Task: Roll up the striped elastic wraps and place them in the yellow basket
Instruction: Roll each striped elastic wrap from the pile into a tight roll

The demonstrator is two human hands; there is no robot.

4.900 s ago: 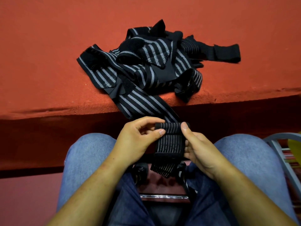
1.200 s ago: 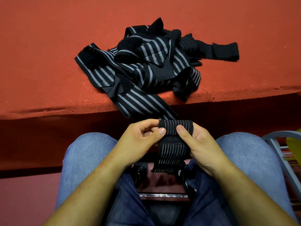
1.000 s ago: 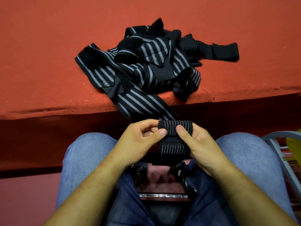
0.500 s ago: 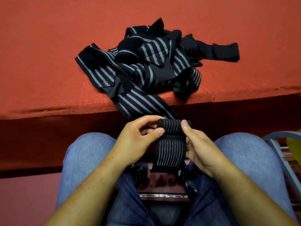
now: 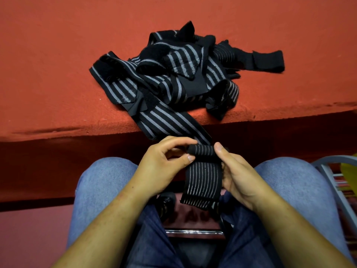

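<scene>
A black wrap with thin grey stripes (image 5: pixel 202 180) hangs between my knees, its top end wound into a small tight roll (image 5: pixel 202 150). My left hand (image 5: pixel 164 165) pinches the roll's left end between thumb and fingers. My right hand (image 5: pixel 237 173) holds the right end, thumb on top of the roll. A tangled heap of black and grey striped wraps (image 5: pixel 179 78) lies on the red surface (image 5: pixel 58 64) above my hands; one broad strip (image 5: pixel 170 124) trails off its edge down behind the roll. A sliver of the yellow basket (image 5: pixel 349 173) shows at the right edge.
I sit with both knees in blue jeans under my forearms. A grey metal chair frame (image 5: pixel 332 171) stands at my right knee beside the basket. A chrome bar (image 5: pixel 193 232) and dark shoes lie below between my legs.
Over the last second the roll at the wrap's top was turned and tightened between my fingers. The flat tail below it hangs a little longer. The heap has not moved.
</scene>
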